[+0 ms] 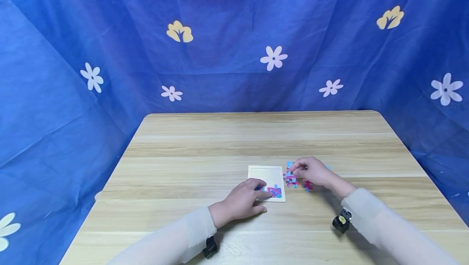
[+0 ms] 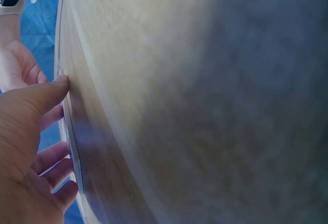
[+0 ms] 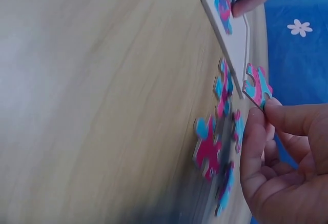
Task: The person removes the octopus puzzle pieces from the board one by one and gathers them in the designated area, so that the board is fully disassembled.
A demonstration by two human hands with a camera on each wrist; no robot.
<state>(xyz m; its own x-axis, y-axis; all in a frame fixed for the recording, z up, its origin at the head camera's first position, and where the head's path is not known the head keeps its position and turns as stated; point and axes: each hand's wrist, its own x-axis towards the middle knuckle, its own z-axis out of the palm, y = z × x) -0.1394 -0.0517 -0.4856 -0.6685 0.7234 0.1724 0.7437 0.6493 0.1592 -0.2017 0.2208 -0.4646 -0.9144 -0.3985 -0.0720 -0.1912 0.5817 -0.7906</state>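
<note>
Between thumb and fingers, my right hand (image 1: 311,171) pinches a pink and light-blue jigsaw piece (image 3: 258,83), held up off the table in the right wrist view. My left hand (image 1: 239,200) rests on the near part of a pale puzzle tray (image 1: 265,173), fingers spread and thumb apart. Its fingertips touch the joined jigsaw pieces (image 1: 276,192) along the tray's near side and partly cover them. In the left wrist view the tray shows only edge-on. Beside the tray, under and around my right hand, lie several loose jigsaw pieces (image 3: 207,149) in pink, blue and purple.
The wooden table (image 1: 183,147) extends around the tray on all sides. A blue curtain (image 1: 227,53) with flower prints hangs behind the table and along both sides. Each wrist carries a small black camera (image 1: 342,221).
</note>
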